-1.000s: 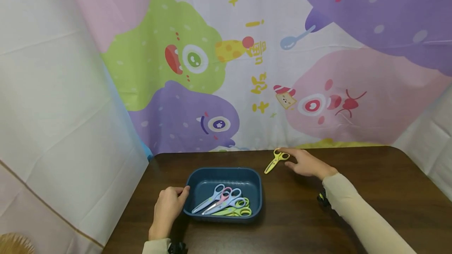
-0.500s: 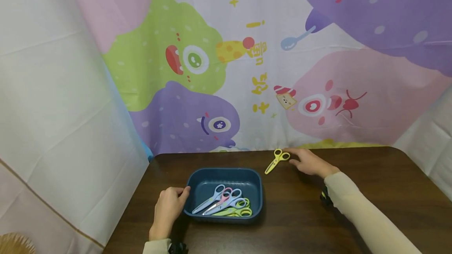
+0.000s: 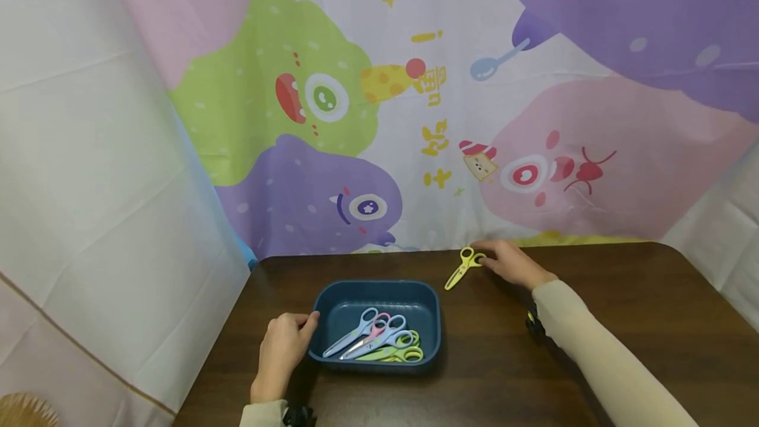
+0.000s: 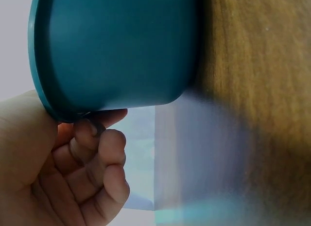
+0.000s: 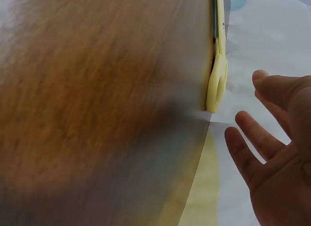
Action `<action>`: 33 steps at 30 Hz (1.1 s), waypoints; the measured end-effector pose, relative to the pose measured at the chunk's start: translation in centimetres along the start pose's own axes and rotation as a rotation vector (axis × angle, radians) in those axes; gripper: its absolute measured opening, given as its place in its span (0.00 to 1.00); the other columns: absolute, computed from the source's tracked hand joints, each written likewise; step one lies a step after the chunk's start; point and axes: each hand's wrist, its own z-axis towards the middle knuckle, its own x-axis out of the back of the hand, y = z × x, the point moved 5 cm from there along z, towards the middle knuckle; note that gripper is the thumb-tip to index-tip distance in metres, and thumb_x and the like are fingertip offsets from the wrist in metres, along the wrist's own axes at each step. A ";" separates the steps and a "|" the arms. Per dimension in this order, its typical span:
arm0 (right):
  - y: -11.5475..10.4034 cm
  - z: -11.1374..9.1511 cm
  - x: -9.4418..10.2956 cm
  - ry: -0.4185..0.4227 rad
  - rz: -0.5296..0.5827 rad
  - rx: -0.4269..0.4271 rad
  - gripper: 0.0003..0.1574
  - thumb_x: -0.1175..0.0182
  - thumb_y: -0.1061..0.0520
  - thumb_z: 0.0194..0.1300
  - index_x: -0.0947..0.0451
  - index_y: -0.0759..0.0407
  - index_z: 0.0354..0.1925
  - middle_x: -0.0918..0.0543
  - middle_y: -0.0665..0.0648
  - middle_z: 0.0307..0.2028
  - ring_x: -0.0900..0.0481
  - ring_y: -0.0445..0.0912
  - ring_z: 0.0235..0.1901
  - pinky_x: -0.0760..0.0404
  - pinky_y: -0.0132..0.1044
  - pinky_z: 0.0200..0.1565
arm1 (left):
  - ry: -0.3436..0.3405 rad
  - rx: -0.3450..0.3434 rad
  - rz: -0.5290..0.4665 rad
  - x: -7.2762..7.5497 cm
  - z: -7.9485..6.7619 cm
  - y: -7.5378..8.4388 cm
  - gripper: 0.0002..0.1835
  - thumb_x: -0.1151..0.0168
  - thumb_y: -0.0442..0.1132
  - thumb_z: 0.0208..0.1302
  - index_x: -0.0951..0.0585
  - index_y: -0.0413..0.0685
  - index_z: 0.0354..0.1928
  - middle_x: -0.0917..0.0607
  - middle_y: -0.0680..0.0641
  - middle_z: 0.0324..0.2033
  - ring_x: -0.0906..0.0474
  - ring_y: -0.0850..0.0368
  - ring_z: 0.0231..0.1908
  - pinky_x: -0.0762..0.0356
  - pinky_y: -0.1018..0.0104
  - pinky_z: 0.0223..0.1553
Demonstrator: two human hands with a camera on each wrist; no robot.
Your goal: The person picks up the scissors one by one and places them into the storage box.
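A dark blue plastic tub (image 3: pixel 417 305) stands on the table, with several children's scissors inside: light blue pairs (image 3: pixel 353 333), a pink-handled pair (image 3: pixel 379 328) and green ones (image 3: pixel 409 353). My left hand (image 3: pixel 280 351) grips the tub's left rim, thumb at the edge and fingers curled against the outer wall (image 4: pixel 121 46). One pair of yellow scissors (image 3: pixel 459 274) lies flat near the table's back edge, blades pointing toward the tub. At its handle loops (image 5: pixel 218 85) is my right hand (image 3: pixel 511 265), fingers spread and extended, with a gap between them and the handle in the right wrist view.
The brown wooden table (image 3: pixel 504 361) ends at a cartoon-printed curtain (image 3: pixel 439 216) just behind the yellow scissors. A white cloth (image 3: pixel 107 216) hangs along the left side. At the lower left corner shows a straw-coloured bristly object (image 3: pixel 26 409).
My right hand drew back slightly from the yellow scissors, then came in over their handles again. The scissors lie in the same place. My left hand and the tub have stayed still.
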 end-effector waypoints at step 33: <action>0.3 2.1 -1.4 -0.072 -0.011 -0.018 0.20 0.46 0.77 0.66 0.17 0.72 0.54 0.14 0.70 0.51 0.18 0.64 0.54 0.20 0.58 0.55 | 0.015 -0.026 0.004 -0.3 0.0 -0.1 0.13 0.35 0.50 0.70 0.07 0.53 0.39 0.08 0.47 0.35 0.17 0.55 0.31 0.21 0.51 0.31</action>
